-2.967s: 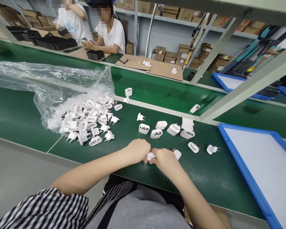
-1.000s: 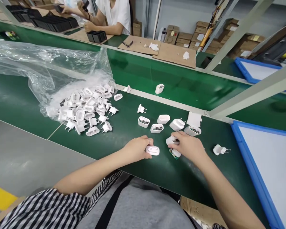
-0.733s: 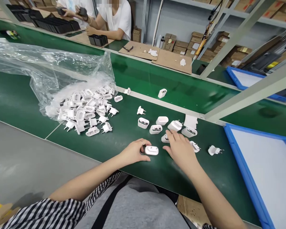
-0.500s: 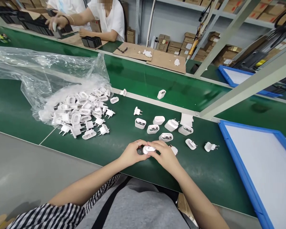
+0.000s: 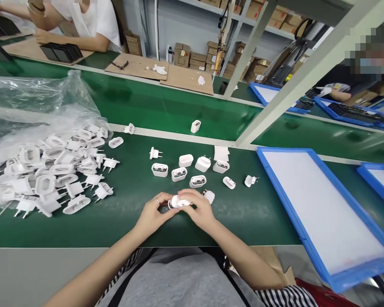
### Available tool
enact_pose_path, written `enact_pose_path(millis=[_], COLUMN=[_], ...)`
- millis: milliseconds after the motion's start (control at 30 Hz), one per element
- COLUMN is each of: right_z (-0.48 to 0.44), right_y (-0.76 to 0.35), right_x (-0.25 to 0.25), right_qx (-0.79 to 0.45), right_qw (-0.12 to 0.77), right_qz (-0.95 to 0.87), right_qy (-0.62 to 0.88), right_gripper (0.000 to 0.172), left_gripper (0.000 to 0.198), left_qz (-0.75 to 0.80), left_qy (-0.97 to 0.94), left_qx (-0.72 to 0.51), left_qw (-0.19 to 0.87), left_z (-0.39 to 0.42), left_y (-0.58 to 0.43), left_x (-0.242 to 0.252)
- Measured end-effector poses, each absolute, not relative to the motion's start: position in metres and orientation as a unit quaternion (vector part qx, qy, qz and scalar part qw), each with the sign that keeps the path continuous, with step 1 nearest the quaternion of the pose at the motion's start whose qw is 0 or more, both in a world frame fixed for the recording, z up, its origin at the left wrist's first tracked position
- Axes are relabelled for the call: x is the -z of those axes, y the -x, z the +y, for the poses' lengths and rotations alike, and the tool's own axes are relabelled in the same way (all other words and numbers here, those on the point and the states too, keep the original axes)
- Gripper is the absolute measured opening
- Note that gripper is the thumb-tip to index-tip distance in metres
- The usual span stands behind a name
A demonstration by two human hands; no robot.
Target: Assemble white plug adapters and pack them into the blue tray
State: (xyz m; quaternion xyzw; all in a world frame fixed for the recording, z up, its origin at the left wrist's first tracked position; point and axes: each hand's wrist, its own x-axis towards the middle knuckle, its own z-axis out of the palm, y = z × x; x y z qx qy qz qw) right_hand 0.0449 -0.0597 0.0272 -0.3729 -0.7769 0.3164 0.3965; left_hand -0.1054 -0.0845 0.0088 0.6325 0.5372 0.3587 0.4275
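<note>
At lower centre of the frame, a plug (image 5: 179,201) is pinched by left hand (image 5: 152,214) and right hand (image 5: 200,209); room on the bench (image 5: 243,221) is bounded below by its front edge, at right by a tray (image 5: 285,198).

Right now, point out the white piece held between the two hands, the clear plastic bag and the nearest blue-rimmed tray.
Held white piece (image 5: 180,201): head view, on its exposed upper side.
Clear plastic bag (image 5: 56,97): head view, on its crumpled film.
Blue-rimmed tray (image 5: 320,204): head view, on its bare white surface.
</note>
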Motion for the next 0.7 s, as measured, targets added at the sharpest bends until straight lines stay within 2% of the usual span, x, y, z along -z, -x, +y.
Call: enact_pose_path(millis=[133, 267, 300, 367, 433, 500, 633, 700], right_z=[-0.063, -0.062, -0.060, -0.053, -0.045, -0.037, -0.028, -0.028], right_y=[-0.080, -0.155, -0.175, -0.208, -0.231, -0.242, -0.245, -0.240], right_x=[-0.046, -0.050, -0.048, -0.042, -0.036, -0.031, -0.029, -0.037], right_qx=[-0.353, -0.238, -0.205, -0.157, -0.145, -0.156, -0.175, -0.133], right_qw=[0.467, 0.532, 0.524, 0.435, 0.337, 0.283, 0.280, 0.304], right_qz=[-0.655, -0.492, -0.474, -0.480, -0.508, -0.537, -0.548, -0.534], right_qy=[0.477, 0.647, 0.678, 0.746, 0.779, 0.779, 0.768, 0.777], right_gripper=[0.013, 0.020, 0.023, 0.028, 0.028, 0.028, 0.036, 0.042], left_gripper=[0.021, 0.027, 0.026, 0.022, 0.020, 0.021, 0.030, 0.034], left_qz=[0.544, 0.547, 0.547, 0.544, 0.544, 0.553, 0.571, 0.560], left_qy=[-0.651, -0.675, -0.682, -0.693, -0.696, -0.689, -0.663, -0.659], left_qx=[-0.333, -0.309, -0.303, -0.295, -0.290, -0.287, -0.293, -0.306], left_qw=[0.411, 0.386, 0.380, 0.370, 0.367, 0.369, 0.387, 0.397], left_z=[-0.088, -0.088, -0.088, -0.087, -0.086, -0.086, -0.088, -0.091], left_y=[0.105, 0.107, 0.107, 0.106, 0.104, 0.101, 0.098, 0.099], left_x=[-0.005, -0.005, -0.006, -0.009, -0.012, -0.012, -0.009, -0.008])
